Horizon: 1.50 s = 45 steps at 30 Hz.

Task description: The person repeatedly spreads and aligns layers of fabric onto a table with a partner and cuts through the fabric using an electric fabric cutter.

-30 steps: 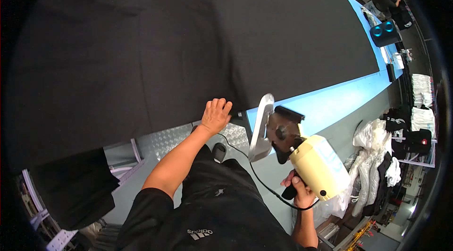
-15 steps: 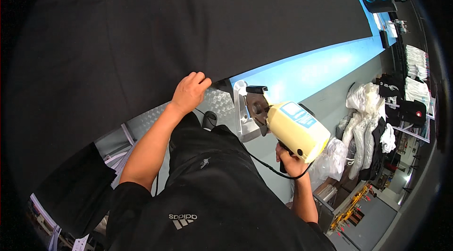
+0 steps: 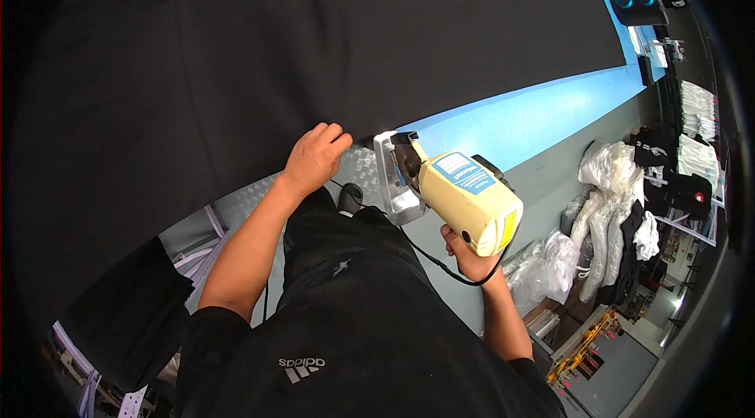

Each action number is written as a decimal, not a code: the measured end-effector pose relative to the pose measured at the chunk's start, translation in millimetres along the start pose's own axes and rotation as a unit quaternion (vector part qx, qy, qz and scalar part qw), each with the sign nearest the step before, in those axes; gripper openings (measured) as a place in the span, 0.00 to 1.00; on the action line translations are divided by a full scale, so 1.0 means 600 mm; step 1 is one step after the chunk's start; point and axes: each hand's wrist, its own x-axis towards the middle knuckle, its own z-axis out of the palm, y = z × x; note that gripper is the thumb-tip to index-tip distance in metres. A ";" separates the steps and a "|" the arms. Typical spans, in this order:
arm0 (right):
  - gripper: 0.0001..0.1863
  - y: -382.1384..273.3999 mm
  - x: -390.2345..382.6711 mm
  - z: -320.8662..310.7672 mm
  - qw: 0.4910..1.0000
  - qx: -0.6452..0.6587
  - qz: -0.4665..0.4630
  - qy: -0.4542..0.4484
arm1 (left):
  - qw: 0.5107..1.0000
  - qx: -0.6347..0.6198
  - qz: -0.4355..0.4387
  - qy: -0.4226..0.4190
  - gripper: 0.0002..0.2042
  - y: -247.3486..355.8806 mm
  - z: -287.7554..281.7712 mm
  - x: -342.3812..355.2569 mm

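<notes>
Leftward, nearer the other hand, is where the cream power tool (image 3: 481,207) has shifted since half a second ago, along with the right hand (image 3: 472,261) carrying it; the left hand (image 3: 313,158) has kept its place at the near edge of the black cloth (image 3: 236,64).

Closest to the camera is the wearer's black shirt (image 3: 362,331), with a dark shoe (image 3: 350,198) showing past the trousers. The right hand is closed on the near end of the tool, which hides most of the fingers (so the full grip cannot be told). The tool is held tilted, its silver plate (image 3: 399,196) turned leftward and its blue label (image 3: 465,171) facing up; a black cord (image 3: 444,269) loops across the right wrist. The left hand is half closed, knuckles up, fingers bent at the cloth; whether they pinch it cannot be seen. The plate's upper end lies near the cloth, contact unclear.

Beyond, the cloth spreads in soft creases over most of a blue table (image 3: 535,121), with a bare strip along its near side. Farther right are clear-wrapped garments (image 3: 602,202), white stacks (image 3: 697,110) and, at the table's far end, a black speaker (image 3: 638,9) with two blue-lit rings.
</notes>
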 end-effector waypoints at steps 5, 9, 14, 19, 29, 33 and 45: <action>0.14 -0.004 0.015 0.004 1.000 -0.006 0.003 -0.008 | 1.000 -0.008 0.003 -0.005 0.09 0.008 0.003 -0.007; 0.12 -0.006 0.039 0.009 1.000 -0.022 -0.006 -0.006 | 0.999 -0.037 -0.001 -0.009 0.09 0.018 0.003 -0.010; 0.11 -0.052 0.098 0.008 1.000 0.010 -0.024 0.005 | 0.998 -0.050 0.004 -0.023 0.09 0.013 0.003 -0.006; 0.10 -0.111 0.171 0.011 0.998 0.055 0.013 -0.014 | 0.993 -0.112 0.000 -0.043 0.07 0.023 0.015 -0.034; 0.07 -0.295 0.423 0.029 0.993 0.109 -0.045 -0.009 | 0.874 -0.446 -0.089 -0.170 0.09 0.002 0.004 -0.039; 0.08 -0.373 0.540 0.042 0.983 0.137 -0.123 -0.013 | 0.788 -0.554 -0.165 -0.214 0.06 -0.018 0.018 -0.041; 0.10 -0.624 0.934 0.104 0.973 0.118 -0.196 0.041 | 0.606 -0.695 -0.268 -0.281 0.06 -0.041 0.049 -0.092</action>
